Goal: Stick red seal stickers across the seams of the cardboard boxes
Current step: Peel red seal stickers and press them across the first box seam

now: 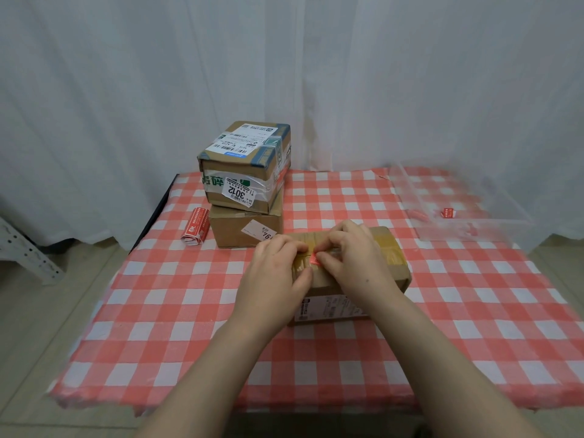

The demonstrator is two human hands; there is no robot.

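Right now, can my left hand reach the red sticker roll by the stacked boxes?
Probably yes: the red sticker roll lies left of the stacked boxes, with nothing between it and the left hand.

Just one view here: a wide-angle cam worn on the person's head. It faces forward and tilts down over the surface (316, 368), with both forearms coming in from the bottom edge. The left hand (276, 263) and right hand (354, 254) sit close, around mid-frame. The surface's far edge and a white curtain (126, 74) fill the top half.
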